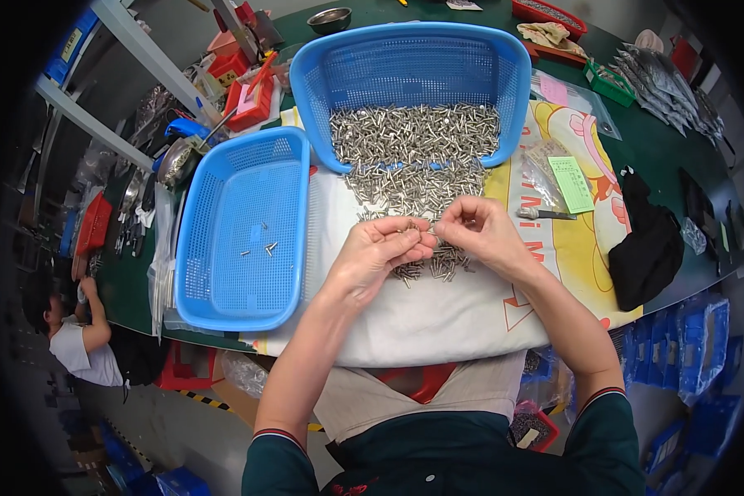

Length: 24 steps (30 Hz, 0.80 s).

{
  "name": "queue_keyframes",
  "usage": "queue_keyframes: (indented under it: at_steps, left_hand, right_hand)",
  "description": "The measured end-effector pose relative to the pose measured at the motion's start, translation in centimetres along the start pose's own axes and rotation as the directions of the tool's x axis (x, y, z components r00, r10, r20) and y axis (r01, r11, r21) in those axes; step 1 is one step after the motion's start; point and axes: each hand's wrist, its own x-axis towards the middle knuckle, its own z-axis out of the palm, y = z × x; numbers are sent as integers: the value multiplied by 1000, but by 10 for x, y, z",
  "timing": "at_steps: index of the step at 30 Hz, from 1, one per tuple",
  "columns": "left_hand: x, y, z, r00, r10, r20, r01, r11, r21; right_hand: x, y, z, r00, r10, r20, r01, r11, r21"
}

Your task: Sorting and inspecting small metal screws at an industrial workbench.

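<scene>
A person's left hand (378, 248) and right hand (481, 231) meet over a white cloth (438, 314) on a green table (661, 149), fingers pinched shut on small metal screws (426, 231) lifted from the loose pile (413, 178) spilling out of a tipped large blue basket (409, 62). A smaller blue basket (240, 231) lies just beside the left hand and holds only a few screws. The risks here look plain: the parts are tiny and smooth, so a loosened pinch could drop one into the pile or send it rolling off the cloth's near edge toward the floor. The heap rests on a slope of its own making, and a brush of the wrist could scatter it toward the plastic bags (554, 178) on the right.
</scene>
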Motion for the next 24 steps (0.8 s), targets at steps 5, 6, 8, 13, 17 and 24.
queue_keyframes:
  at_steps: [5,6,8,13,17,24]
  left_hand:
    - [-49,45,-10,986,146,-76,-140,987,77]
    - [-56,53,-19,978,190,-87,-182,979,88]
    - [-70,72,-42,945,305,-119,-288,947,140]
    - [-89,89,-78,769,626,-128,-152,374,915]
    - [-104,63,-39,567,822,50,-56,-22,998]
    - [-76,-33,-22,761,629,157,-268,85,960]
  right_hand:
    - [4,7,-3,998,1,-62,0,1000,14]
    - [4,9,-2,998,-14,-69,11,999,-39]
    - [1,4,2,999,-25,-26,21,991,-132]
    - [-4,10,19,900,-392,190,435,782,-446]
    - [-12,8,24,850,-413,327,526,629,-573]
    - [-19,3,33,795,-437,421,601,477,-641]
